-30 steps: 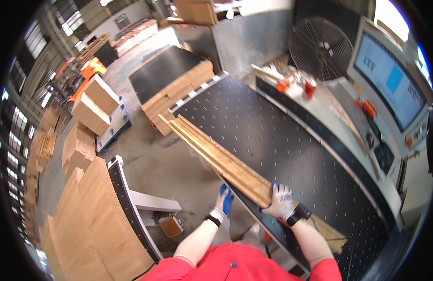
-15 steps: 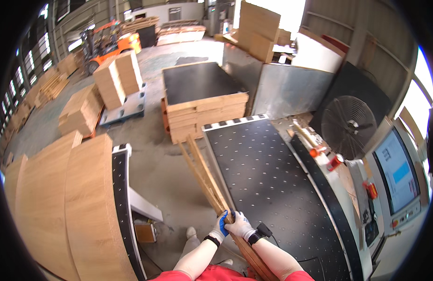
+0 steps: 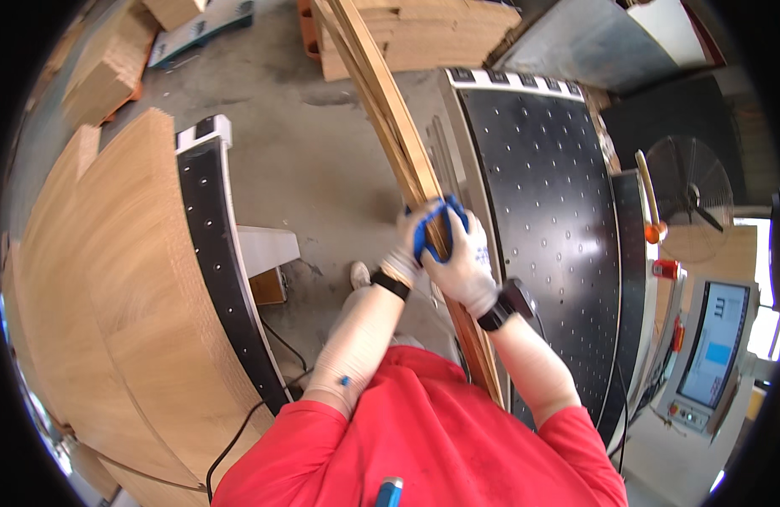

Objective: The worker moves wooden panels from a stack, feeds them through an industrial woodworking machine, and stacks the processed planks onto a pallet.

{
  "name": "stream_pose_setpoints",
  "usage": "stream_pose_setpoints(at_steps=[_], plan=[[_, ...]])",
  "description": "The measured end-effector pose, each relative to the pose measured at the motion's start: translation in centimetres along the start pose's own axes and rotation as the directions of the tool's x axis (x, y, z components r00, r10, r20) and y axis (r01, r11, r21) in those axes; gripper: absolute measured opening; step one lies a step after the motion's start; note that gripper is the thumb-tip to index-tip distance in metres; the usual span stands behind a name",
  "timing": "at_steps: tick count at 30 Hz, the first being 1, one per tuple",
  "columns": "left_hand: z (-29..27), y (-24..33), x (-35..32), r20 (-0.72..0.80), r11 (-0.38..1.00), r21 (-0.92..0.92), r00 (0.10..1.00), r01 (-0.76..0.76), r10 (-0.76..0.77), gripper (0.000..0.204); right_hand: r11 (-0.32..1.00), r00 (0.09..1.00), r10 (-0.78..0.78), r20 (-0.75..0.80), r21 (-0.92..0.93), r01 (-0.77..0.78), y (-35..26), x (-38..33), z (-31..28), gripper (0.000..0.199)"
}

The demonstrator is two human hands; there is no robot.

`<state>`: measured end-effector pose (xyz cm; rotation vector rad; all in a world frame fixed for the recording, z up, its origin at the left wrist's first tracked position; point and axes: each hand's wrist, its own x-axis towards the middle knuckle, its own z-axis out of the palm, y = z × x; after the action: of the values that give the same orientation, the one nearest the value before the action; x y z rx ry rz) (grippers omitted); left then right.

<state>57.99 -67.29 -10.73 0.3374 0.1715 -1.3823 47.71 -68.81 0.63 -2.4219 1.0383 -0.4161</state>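
Observation:
Both my hands wear white work gloves with blue palms and close around a bundle of long, thin wooden strips [image 3: 400, 127]. My left hand [image 3: 413, 237] grips the bundle from its left side. Right beside it, my right hand [image 3: 462, 260] wraps the strips from the other side. The bundle slants from the far upper middle, past my hands, down along my right side, where its near part is darker reddish brown. It lies just left of a black table with studded dots [image 3: 550, 211]. How many strips there are is hard to make out.
Wide wood-grain panels [image 3: 145, 262] lie on the left over a black studded rail [image 3: 217, 237]. Stacked boards [image 3: 423, 34] stand ahead. On the right are a fan [image 3: 690, 186], a red can [image 3: 665, 269] and a monitor [image 3: 712, 342]. A black cable [image 3: 238, 439] hangs near my left arm.
My view has tilted down. Both hands have stayed closed on the strips, which now appear higher and larger in the picture, pointing further up.

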Motion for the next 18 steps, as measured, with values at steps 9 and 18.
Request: stream_pose_setpoints(at_steps=[9, 18], plan=[[11.6, 15.5, 6.5, 0.147, 0.886, 0.372, 0.960, -0.276, 0.237, 0.035, 0.984, 0.989, -0.119, -0.090, 0.123, 0.130, -4.4, 10.0, -0.8, 0.105], [18.2, 29.1, 14.2, 0.317, 0.820, 0.362, 0.886, -0.443, 0.338, 0.045, 0.746, 0.862, 0.019, 0.507, 0.566, -0.350, 1.4, 15.9, -0.1, 0.116]])
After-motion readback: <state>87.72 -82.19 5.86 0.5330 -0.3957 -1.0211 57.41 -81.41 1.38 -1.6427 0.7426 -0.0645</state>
